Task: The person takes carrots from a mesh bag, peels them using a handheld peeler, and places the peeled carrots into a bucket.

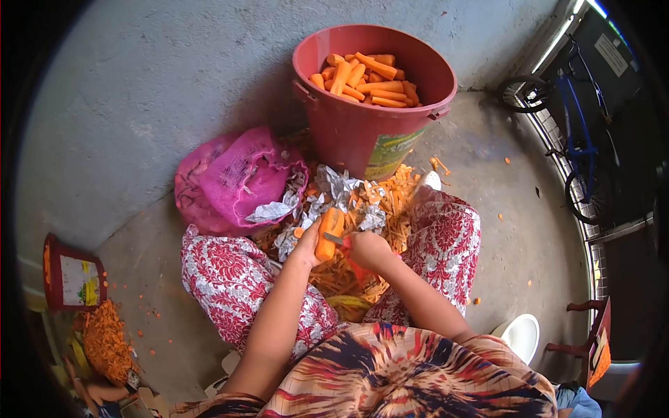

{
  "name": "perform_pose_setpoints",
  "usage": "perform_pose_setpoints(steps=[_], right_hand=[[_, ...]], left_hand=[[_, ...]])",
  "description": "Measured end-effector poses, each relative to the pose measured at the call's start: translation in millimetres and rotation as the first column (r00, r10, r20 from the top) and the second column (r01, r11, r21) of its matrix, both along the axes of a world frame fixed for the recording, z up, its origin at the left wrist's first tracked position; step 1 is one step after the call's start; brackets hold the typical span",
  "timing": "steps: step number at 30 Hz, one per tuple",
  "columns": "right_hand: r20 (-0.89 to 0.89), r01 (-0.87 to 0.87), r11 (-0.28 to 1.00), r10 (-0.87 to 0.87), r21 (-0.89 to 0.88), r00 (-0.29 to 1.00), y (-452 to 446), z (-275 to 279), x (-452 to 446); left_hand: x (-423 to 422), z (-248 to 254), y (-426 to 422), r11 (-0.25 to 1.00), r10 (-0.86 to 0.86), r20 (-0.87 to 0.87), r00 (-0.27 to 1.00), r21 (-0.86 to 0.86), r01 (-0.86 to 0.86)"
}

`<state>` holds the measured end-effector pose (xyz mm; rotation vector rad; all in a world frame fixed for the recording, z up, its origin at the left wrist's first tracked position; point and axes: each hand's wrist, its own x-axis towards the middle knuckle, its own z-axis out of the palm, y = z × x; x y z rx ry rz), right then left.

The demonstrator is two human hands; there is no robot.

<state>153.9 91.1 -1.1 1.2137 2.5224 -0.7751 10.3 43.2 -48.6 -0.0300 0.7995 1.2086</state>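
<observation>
A thick, bright orange carrot (pixel 331 224) is held in my left hand (pixel 305 250), whose fingers wrap its left side. My right hand (pixel 371 252) is closed on a small red-handled blade (pixel 334 239) that lies across the carrot. Whether this is a knife or a peeler, I cannot tell. Below both hands, between the legs, spreads a heap of orange carrot peelings (pixel 398 198) with crumpled grey-white paper (pixel 339 184) among them.
Against the wall stands a big red bucket (pixel 334 136) of peeled carrots (pixel 376 80). Left of it slumps a pink mesh sack (pixel 233 174). A smaller red bucket (pixel 50 272) and another peelings pile (pixel 108 338) sit far left. At right are a bicycle (pixel 575 132) and white basin (pixel 523 338).
</observation>
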Motion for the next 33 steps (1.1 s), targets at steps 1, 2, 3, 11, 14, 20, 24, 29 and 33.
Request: perform_pose_setpoints(steps=[1,2,3,11,14,20,24,29,33], right_hand=[[-0.002,0.002,1.0,-0.002,-0.007,1.0,1.1,-6.2,0.5],[-0.004,0.005,1.0,-0.005,-0.014,1.0,1.9,-10.1,0.8],[0.002,0.014,1.0,-0.014,-0.019,1.0,1.9,-11.1,0.7],[0.04,0.171,0.983,-0.173,0.065,0.984,3.7,-29.9,-4.9],[0.039,0.158,0.975,-0.166,0.159,0.985,3.9,-39.4,-5.8],[0.114,0.307,0.95,-0.311,0.057,0.943,26.8,-24.7,-2.4],[0.139,0.437,0.898,-0.439,0.046,0.887,60.0,-56.3,14.2],[0.085,0.413,0.909,-0.416,0.051,0.905,60.8,-59.1,12.9],[-0.099,0.484,0.87,-0.491,-0.088,0.865,65.6,-51.2,15.9]], left_hand=[[0.6,2.3,-0.3,1.0,0.002,-0.017,1.0,-0.025,-0.002],[1.5,5.7,-1.0,0.999,0.003,-0.034,0.999,-0.049,-0.005],[2.4,8.9,-1.5,0.997,0.003,-0.051,0.999,-0.073,-0.007],[0.5,1.6,-1.7,0.998,-0.063,-0.103,0.993,-0.038,0.059],[-2.0,-7.5,-2.5,0.996,-0.08,-0.095,0.992,-0.042,0.076],[5.6,1.4,-11.5,0.973,-0.227,-0.104,0.968,-0.056,0.222],[18.4,29.5,-23.6,0.948,-0.315,-0.102,0.944,0.004,0.317],[0.6,7.0,-14.3,0.994,-0.108,-0.175,0.979,-0.016,0.107],[-1.1,8.0,-9.7,0.999,-0.036,-0.454,0.89,-0.027,0.026]])
